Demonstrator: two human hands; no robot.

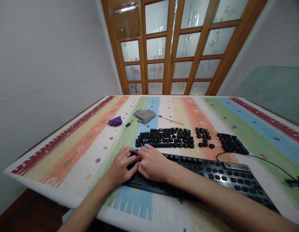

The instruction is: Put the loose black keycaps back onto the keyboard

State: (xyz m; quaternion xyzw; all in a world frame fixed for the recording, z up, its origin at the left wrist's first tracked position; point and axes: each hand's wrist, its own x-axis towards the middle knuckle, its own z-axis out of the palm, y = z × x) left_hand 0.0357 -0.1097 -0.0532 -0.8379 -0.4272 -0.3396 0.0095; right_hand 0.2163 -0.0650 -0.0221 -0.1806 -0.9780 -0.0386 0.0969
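Note:
A black keyboard (219, 175) lies slanted near the table's front edge. Most of its sockets are bare, with keycaps along part of its top row. Over its left end, my left hand (122, 164) has thumb and fingers curled together against my right hand. My right hand (151, 162) reaches across the keyboard, fingers closed and pressed down at the same spot. Whatever lies between the fingertips is hidden. Just beyond the hands, loose black keycaps (164, 137) are laid out in rows, including a long space bar (161, 145).
More keycaps (204, 137) and a number-pad group (231, 143) sit to the right. Farther back are a purple cloth (114, 121), a small black object (128, 124), a grey cloth (144, 115) and a thin rod (171, 120). The keyboard's cable (267, 164) runs right across the striped tablecloth (74, 151).

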